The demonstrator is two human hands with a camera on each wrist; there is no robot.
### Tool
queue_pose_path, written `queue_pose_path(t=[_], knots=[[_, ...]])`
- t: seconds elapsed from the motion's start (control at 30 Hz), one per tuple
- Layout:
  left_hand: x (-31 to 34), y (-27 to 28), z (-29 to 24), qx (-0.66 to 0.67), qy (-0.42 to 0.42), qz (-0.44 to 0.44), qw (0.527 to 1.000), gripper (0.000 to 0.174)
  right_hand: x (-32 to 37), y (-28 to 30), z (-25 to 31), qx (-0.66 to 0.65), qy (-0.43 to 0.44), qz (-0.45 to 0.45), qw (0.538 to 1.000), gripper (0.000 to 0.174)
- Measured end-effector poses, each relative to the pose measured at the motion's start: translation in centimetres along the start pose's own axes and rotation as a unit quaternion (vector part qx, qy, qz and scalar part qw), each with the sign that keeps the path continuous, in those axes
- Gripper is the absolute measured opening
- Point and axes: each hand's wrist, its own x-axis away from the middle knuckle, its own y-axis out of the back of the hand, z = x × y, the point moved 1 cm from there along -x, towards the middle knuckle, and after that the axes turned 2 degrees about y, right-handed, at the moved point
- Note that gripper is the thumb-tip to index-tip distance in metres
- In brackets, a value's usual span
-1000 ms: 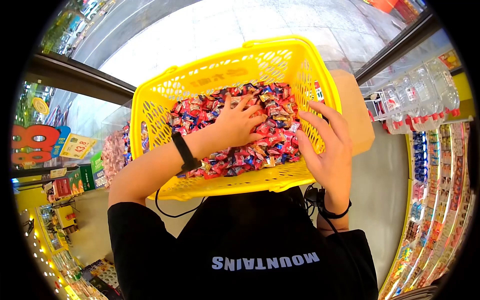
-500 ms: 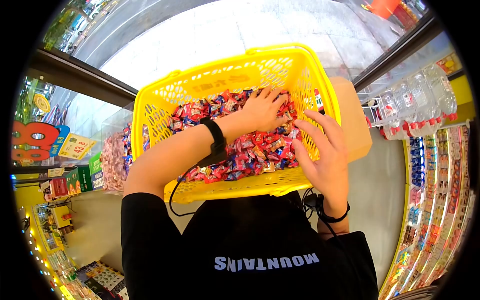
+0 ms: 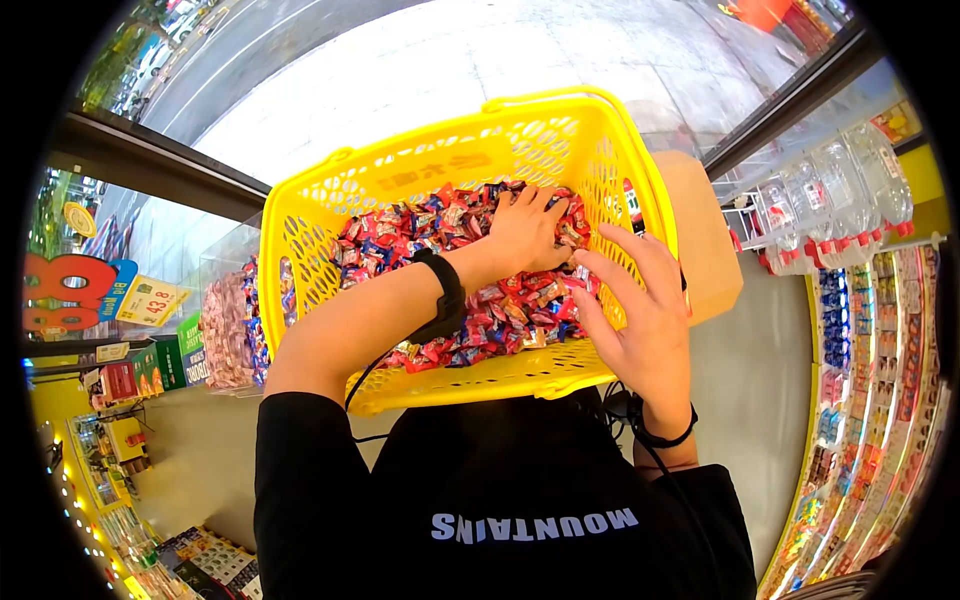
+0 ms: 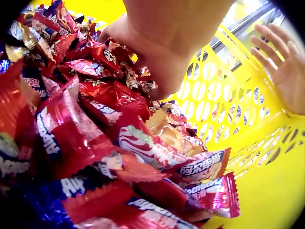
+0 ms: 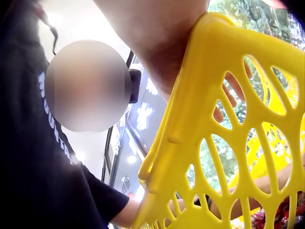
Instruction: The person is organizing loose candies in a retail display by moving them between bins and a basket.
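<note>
Small wrapped candies (image 3: 400, 235) in red, blue and gold wrappers are heaped inside a yellow shopping basket (image 3: 480, 375). My left hand (image 3: 527, 230) rests on the heap toward the basket's right end, fingers spread and pointing to the far side. From the left wrist view, its fingertips are hidden among candies (image 4: 71, 129). Over the right rim lies my right hand (image 3: 648, 310), relaxed, its fingers reaching a little inside the basket and holding no candy. Some of those fingers (image 5: 231, 88) show through the holes of the basket wall in the right wrist view.
A tan cardboard box (image 3: 710, 240) stands just right of the basket. Clear bottles with red caps (image 3: 830, 195) hang on a rack beyond it. Stocked shelves (image 3: 870, 400) curve along the right. At left is a clear bin of pink-wrapped sweets (image 3: 228, 325) beside a price sign (image 3: 153, 295).
My left hand has slid rightward across the candies, from the middle of the heap to the right end, with its fingers now lower in them. My right hand has stayed at the right rim.
</note>
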Motion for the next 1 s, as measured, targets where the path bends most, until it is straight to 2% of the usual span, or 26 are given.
queue_pose_path(t=[0.13, 0.23, 0.43, 0.53, 0.77, 0.87, 1.0], knots=[[-0.2, 0.2, -0.4, -0.014, 0.016, 0.006, 1.0, 0.091, -0.1, 0.2, 0.1, 0.002, 0.004, 0.006, 1.0, 0.036], [0.2, -0.9, -0.2, -0.003, 0.012, -0.041, 0.999, 0.091, 0.0, 0.1, 0.1, 0.004, 0.002, 0.005, 1.0, 0.036], [0.2, -0.1, -0.8, -0.022, 0.001, -0.024, 0.999, 0.089, 0.1, 0.1, -0.1, 0.006, -0.001, 0.006, 1.0, 0.037], [-0.3, -0.6, -0.5, -0.047, -0.036, -0.088, 0.994, 0.076, 0.1, 0.0, 0.0, 0.011, 0.001, 0.012, 1.0, 0.037], [-1.0, -0.4, -0.8, -0.028, -0.044, -0.103, 0.993, 0.069, 0.1, 0.0, 0.0, 0.017, 0.0, 0.014, 1.0, 0.039], [-0.4, 1.1, -0.9, -0.022, -0.066, -0.104, 0.992, 0.069, 0.2, -0.1, 0.0, 0.028, -0.003, 0.005, 1.0, 0.039], [2.5, 9.0, -1.8, 0.032, -0.122, -0.049, 0.991, 0.068, 0.2, -0.5, 0.1, 0.073, -0.011, -0.019, 0.997, 0.041]])
